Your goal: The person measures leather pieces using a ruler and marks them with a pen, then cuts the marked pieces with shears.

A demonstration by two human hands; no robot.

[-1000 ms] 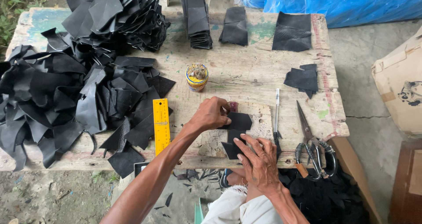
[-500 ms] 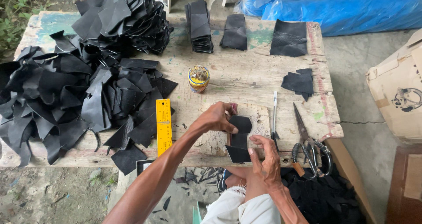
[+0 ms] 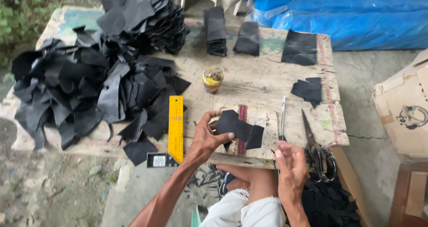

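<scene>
while left hand (image 3: 206, 137) grips it, black piece (image 3: 238, 129) juts right.

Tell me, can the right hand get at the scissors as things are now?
Probably yes. The right hand is empty at the table edge, and the scissors lie just beside it, uncovered; only the pen lies nearby, not in the way.

From the left hand (image 3: 206, 139), bare table (image 3: 258, 82) lies open toward 1 o'clock, while the ruler (image 3: 176, 128) and scrap heap (image 3: 98, 75) block 9 to 11, the tin (image 3: 212, 78) stands at 12, and pen (image 3: 282, 118) and scissors (image 3: 314, 144) lie at 3.
</scene>
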